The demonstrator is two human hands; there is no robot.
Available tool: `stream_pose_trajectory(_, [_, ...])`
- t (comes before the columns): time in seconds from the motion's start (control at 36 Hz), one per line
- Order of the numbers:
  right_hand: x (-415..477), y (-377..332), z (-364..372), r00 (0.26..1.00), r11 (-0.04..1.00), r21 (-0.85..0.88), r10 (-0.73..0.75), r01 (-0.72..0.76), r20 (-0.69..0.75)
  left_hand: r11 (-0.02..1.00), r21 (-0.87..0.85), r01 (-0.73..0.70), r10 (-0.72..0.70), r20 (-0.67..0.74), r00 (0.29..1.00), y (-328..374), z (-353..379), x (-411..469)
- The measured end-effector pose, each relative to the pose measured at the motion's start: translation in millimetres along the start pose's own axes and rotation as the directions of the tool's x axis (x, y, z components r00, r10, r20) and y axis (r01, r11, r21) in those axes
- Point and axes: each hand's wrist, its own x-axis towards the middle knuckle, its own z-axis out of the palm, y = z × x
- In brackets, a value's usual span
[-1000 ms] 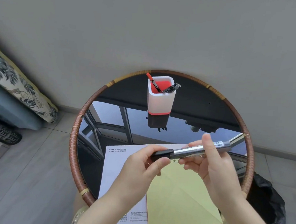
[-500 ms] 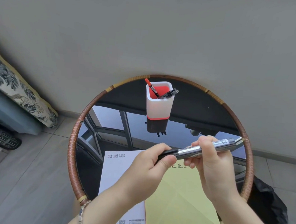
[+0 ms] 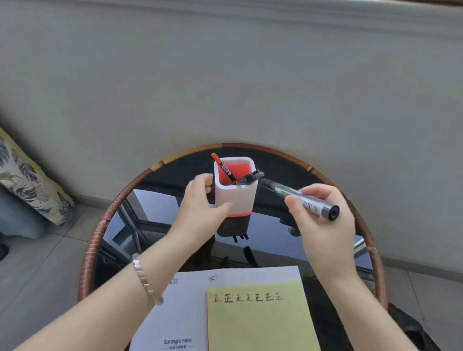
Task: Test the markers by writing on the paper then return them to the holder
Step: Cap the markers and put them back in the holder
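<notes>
A white holder (image 3: 237,196) with a red inside and red base band stands at the back of the round glass table (image 3: 166,233). A red marker (image 3: 223,166) and a dark marker (image 3: 250,177) lean inside it. My left hand (image 3: 202,203) curls round the holder's left side, thumb on its front. My right hand (image 3: 321,220) pinches a capped grey marker (image 3: 302,201), tilted with its cap end toward the holder's right rim. A yellow paper (image 3: 263,333) with a row of written characters lies near me.
The yellow paper lies on a white printed sheet (image 3: 176,316). The table has a woven rattan rim (image 3: 91,247) and stands against a grey wall. A patterned cushion (image 3: 19,174) lies at the left, a black bag (image 3: 418,342) at the right on the floor.
My left hand has left the marker's cap end and reached forward to the holder. My right hand has carried the capped marker up and toward the holder.
</notes>
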Motion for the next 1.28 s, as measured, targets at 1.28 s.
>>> stream_pose_trajectory(1.28, [79.6,22.4,63.4,0.925,0.752,-0.58,-0.103,0.312,0.364,0.98,0.161,-0.119,0.099,0.128,0.987,-14.5,3.3,64.4])
